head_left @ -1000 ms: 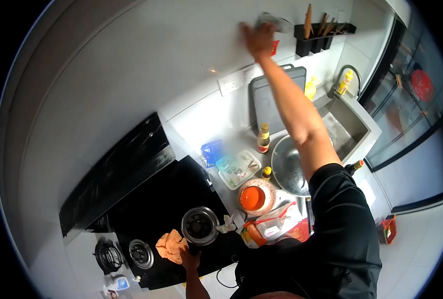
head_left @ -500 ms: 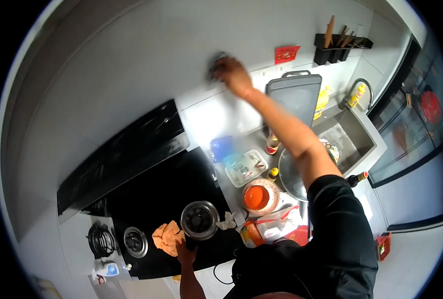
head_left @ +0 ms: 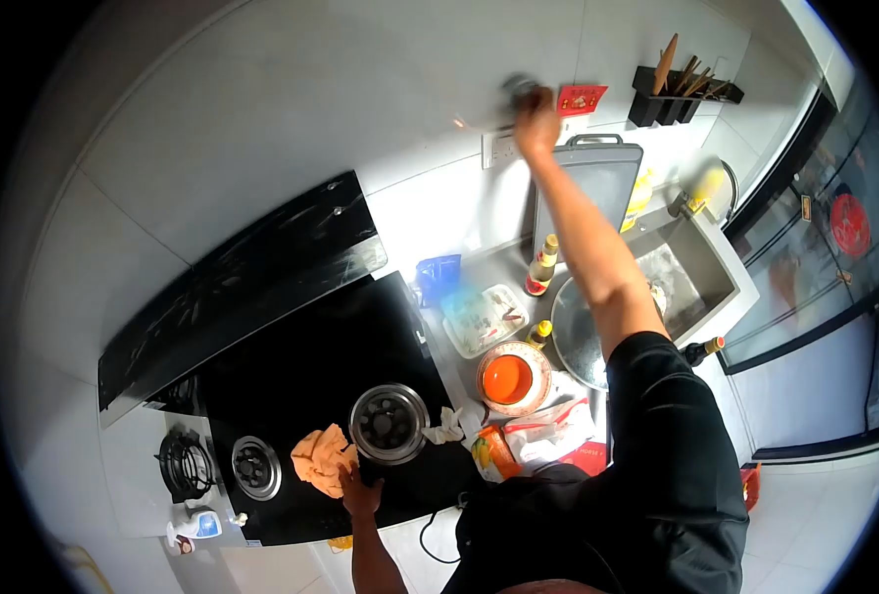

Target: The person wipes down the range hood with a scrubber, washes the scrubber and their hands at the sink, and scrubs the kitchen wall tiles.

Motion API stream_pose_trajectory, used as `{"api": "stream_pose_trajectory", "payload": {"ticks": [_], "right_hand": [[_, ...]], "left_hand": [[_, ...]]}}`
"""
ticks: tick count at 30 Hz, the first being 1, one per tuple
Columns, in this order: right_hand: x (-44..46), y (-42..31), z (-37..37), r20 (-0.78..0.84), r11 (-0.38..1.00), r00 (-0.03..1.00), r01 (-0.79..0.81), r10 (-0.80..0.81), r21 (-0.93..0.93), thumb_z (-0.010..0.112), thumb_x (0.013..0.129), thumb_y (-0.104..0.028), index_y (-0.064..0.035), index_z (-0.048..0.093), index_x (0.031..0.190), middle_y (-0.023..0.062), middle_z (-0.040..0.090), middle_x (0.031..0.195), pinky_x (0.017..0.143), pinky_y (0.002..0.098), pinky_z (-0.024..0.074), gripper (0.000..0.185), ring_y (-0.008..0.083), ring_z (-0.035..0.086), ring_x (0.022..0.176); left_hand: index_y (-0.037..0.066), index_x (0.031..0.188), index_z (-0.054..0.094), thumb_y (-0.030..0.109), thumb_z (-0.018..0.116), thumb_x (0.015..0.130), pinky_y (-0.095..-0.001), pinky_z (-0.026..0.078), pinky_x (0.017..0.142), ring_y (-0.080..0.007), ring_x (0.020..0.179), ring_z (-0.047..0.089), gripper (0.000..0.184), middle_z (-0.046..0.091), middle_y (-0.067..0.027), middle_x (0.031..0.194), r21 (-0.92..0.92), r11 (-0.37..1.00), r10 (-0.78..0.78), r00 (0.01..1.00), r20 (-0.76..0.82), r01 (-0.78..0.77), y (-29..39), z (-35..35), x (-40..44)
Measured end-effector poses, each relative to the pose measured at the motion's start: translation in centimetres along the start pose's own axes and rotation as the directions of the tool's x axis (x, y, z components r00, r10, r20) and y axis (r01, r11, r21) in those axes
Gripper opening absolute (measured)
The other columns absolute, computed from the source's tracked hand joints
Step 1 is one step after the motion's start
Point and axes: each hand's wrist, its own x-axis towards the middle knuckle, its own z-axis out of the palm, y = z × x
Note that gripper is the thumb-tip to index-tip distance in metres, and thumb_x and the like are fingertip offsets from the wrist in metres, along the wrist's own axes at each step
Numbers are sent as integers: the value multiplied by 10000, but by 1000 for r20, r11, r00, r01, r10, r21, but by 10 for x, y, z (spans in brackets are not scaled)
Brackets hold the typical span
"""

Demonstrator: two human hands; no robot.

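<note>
High on the tiled wall [head_left: 439,59], my right hand [head_left: 537,121] is closed on a dark grey wad [head_left: 521,89], blurred by motion, its exact kind unclear. It lies against the wall, left of a red paper card [head_left: 582,100] and above a wall socket [head_left: 500,149]. My left hand [head_left: 360,490] leans on the front of the black gas cooktop [head_left: 291,386], fingers apart. Its fingertips touch the edge of a crumpled orange cloth [head_left: 323,459]. The cloth lies between two burners, the larger one [head_left: 389,424] just right of it.
Right of the cooktop stand a sauce bottle [head_left: 542,265], a plastic tray [head_left: 486,320], an orange-red bowl [head_left: 508,380] and a large pan lid [head_left: 578,342]. A grey board [head_left: 598,178] leans by the sink [head_left: 697,267]. A spray bottle [head_left: 197,526] stands left.
My right hand has moved right along the wall with the grey wad, toward the red card, uncovering the socket. My left hand stays by the orange cloth; the whole view has shifted slightly.
</note>
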Motion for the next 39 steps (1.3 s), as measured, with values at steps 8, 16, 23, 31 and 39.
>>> {"api": "stream_pose_trajectory", "payload": {"ticks": [8,16,23,31,39], "right_hand": [[19,6,-2,-56,959,959,-280,278,-50,550,923,-384,-12,630,994,245,685,964,805,514,505,387,456,644,914],[31,21,-14,64,947,950,-298,307,-121,562,909,-363,-64,685,1007,222,687,1027,851,507,502,337,428,639,994],[54,26,-23,31,944,944,-329,328,14,582,902,-296,-13,664,962,213,690,958,766,465,515,300,421,651,882],[-94,-85,7,493,964,829,240,-263,111,645,864,-219,-79,670,1007,145,696,975,822,452,531,202,358,659,907],[20,-10,9,-16,921,952,300,-306,249,666,873,-173,-69,661,874,85,634,988,736,362,506,104,259,621,892]], "left_hand": [[150,1520,309,454,735,784,-491,434,1037,-349,1432,303,903,159,-154,1612,-24,1000,-2,1000,-16,2,5,-2,1],[144,1516,315,443,739,782,-510,436,1028,-347,1442,280,899,125,-157,1621,-31,999,11,1000,24,-10,11,-15,-1],[162,1521,309,458,732,779,-532,442,1010,-336,1446,274,904,104,-148,1626,-16,998,65,998,4,-65,-7,2,4],[180,1534,277,452,730,784,-523,439,1018,-329,1452,266,918,111,-140,1625,22,1000,14,999,52,-15,5,-11,-3],[162,1519,315,463,745,783,-515,434,1030,-335,1451,267,903,143,-149,1617,-47,998,39,999,-29,-41,-5,3,1]]}}
